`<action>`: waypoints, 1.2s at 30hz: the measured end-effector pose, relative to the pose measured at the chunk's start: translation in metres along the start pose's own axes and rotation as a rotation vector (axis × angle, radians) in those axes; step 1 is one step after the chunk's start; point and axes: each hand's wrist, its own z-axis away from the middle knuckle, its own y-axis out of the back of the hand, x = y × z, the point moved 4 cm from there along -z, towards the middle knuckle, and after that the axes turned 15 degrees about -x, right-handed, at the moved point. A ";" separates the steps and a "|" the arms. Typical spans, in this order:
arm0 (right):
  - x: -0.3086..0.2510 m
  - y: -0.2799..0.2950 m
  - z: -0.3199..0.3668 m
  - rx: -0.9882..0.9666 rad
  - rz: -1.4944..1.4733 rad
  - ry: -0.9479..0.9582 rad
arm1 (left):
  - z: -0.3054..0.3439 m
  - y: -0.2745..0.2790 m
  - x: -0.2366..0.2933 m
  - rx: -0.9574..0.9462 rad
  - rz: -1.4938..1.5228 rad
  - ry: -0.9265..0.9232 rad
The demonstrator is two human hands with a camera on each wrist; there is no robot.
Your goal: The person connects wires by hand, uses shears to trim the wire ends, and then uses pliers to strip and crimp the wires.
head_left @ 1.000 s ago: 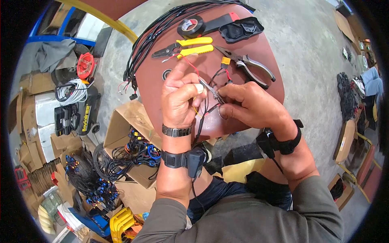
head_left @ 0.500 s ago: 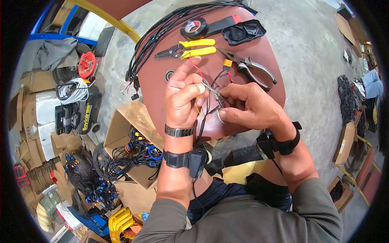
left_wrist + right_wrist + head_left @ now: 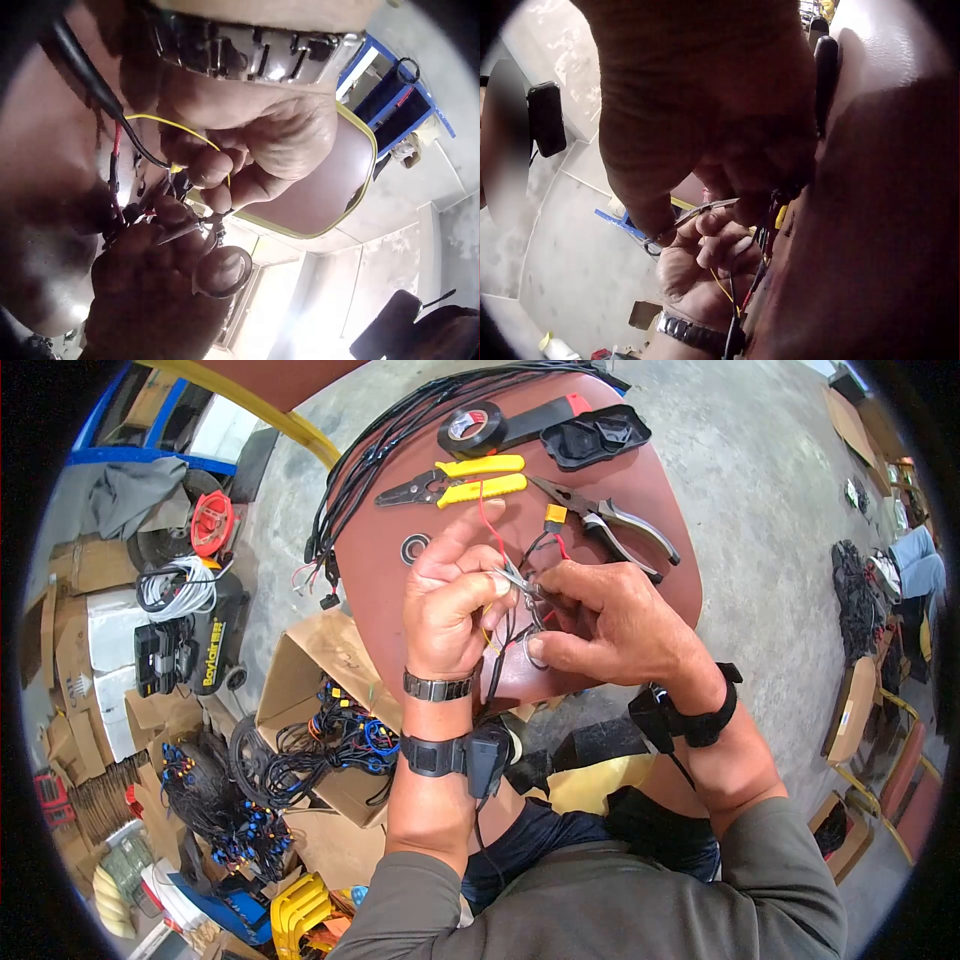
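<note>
My left hand point(image 3: 450, 600) pinches thin wires between thumb and curled fingers, its index finger raised. A red wire point(image 3: 488, 518) stands up past that finger. In the left wrist view a yellow wire point(image 3: 171, 120) loops from a black cable point(image 3: 86, 71) to the fingertips. My right hand point(image 3: 625, 620) holds small metal scissors point(image 3: 517, 580), the thumb through one ring handle point(image 3: 223, 293). Their blades point at the left fingertips and overlap the wires there. Behind the hands, a yellow connector point(image 3: 555, 513) on red and black leads lies on the brown tabletop point(image 3: 370, 580).
Yellow-handled wire strippers point(image 3: 485, 488), pliers point(image 3: 610, 525), black tape point(image 3: 472, 427) and a black plastic tray point(image 3: 596, 435) lie farther back on the table. A black cable bundle point(image 3: 340, 485) runs along its left edge. Beside it, a cardboard box point(image 3: 300, 660) holds wiring.
The right thumb has moved away from the fingers, spreading the scissor handles. The red wire's free end has swung from the left to nearly upright. The left hand stays at the wires.
</note>
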 end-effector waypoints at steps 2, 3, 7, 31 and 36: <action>0.004 0.000 0.002 -0.003 0.020 0.013 | 0.000 -0.003 0.000 -0.019 -0.020 0.011; 0.004 0.000 0.002 -0.005 0.030 0.011 | 0.000 -0.003 0.000 -0.009 -0.028 0.018; 0.005 0.001 0.003 -0.046 -0.003 -0.058 | -0.001 -0.004 -0.001 0.003 -0.062 0.041; 0.002 0.005 0.005 -0.131 0.056 0.029 | -0.003 0.001 -0.005 -0.109 0.061 -0.042; 0.004 0.004 0.005 -0.198 -0.123 -0.016 | -0.003 0.001 -0.006 -0.099 0.109 -0.043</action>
